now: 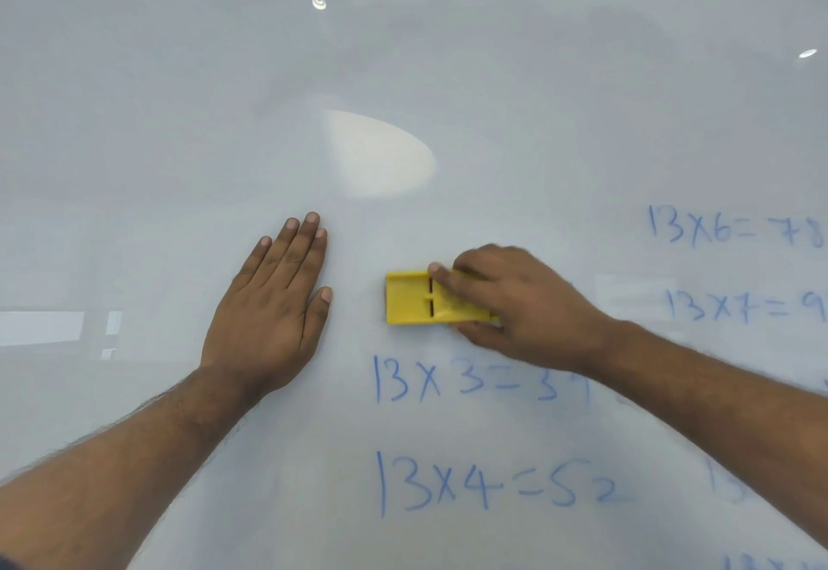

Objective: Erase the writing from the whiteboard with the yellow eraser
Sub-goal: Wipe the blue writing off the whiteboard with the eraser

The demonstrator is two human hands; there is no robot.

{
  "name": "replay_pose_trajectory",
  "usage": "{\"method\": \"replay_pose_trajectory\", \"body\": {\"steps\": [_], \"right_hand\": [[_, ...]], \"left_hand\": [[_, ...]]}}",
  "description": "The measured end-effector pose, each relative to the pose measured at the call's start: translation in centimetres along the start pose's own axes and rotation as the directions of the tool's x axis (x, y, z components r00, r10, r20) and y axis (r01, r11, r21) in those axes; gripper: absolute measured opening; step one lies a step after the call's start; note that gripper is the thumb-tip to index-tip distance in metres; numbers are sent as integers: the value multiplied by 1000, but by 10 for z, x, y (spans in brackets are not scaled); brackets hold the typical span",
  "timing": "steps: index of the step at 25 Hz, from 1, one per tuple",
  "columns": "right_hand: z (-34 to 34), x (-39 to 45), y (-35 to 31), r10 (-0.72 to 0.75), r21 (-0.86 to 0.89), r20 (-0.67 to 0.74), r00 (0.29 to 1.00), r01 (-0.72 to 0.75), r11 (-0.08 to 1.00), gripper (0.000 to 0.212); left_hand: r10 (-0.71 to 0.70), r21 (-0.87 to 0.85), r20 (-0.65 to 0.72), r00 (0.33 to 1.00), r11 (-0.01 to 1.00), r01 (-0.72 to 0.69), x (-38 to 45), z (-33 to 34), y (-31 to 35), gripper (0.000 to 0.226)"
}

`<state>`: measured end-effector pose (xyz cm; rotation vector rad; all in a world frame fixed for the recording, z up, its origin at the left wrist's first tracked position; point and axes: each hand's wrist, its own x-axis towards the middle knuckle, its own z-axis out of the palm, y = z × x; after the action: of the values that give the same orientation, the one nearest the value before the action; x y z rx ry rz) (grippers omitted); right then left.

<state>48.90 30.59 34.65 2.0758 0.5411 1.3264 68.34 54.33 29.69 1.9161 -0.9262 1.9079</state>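
The yellow eraser (pixel 419 299) lies flat against the whiteboard (pixel 448 54), just above the blue line "13 x 3 = 3…" (pixel 475 380), whose last digit already looks faint and smeared. The right hand (pixel 519 305) grasps the eraser from its right end, fingers curled over the upper edge and thumb beneath the lower edge; the eraser's left half, with a dark slot across it, stays uncovered. The left hand (pixel 273 300) rests palm-down on bare board well to the left of the eraser, fingers straight and together, holding nothing and apparently bracing the body. Below the first line stands "13 x 4 = 52" (pixel 497 484), fully legible; further right are "13 x 6 = 78" (pixel 735 229) and "13 x 7 = 9…" (pixel 743 307), both cut by the frame edge, with more blue traces at the lower right. The board area above and to the left of the eraser carries no writing, only bright reflections of lamps, so the task appears to be partly done. To perform the step in hand well, the eraser's felt face should remain flush with the surface under even pressure, and should travel along each line in overlapping horizontal passes. A tilted eraser would probably leave streaks, and the faint digit suggests that a single light pass may not suffice. The bracing palm is best kept off any writing.
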Motion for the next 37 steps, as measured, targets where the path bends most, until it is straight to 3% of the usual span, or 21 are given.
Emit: {"method": "replay_pose_trajectory", "body": {"steps": [5,8,13,20,25,28,33,37], "right_hand": [[-7,9,14,182,44,-78,980,-179,983,61],[5,7,-9,142,84,-73,987,-136,987,62],[6,-14,-12,-50,28,22,998,50,998,57],[-3,2,9,174,46,-93,980,-171,984,59],[18,0,-30,58,83,-61,996,-53,995,58],[11,-13,-18,-22,21,-10,1000,22,1000,58],[-4,-15,14,160,17,-77,984,-159,987,60],[9,1,-8,179,97,-98,979,-170,981,59]], "left_hand": [[-4,-4,-6,1000,1000,4,-1,1,0,62],[-4,-9,-12,1000,1000,4,-2,1,0,62],[-17,-16,-7,1000,1000,17,-3,-1,1,62],[-46,-20,-8,999,999,46,-10,3,2,63],[-44,-26,-1,999,999,44,-11,0,2,63],[-51,-31,10,999,998,51,-14,-2,2,63],[-55,-36,18,998,998,56,-15,-1,2,63],[-65,-41,21,998,997,65,-15,-2,4,63]]}}
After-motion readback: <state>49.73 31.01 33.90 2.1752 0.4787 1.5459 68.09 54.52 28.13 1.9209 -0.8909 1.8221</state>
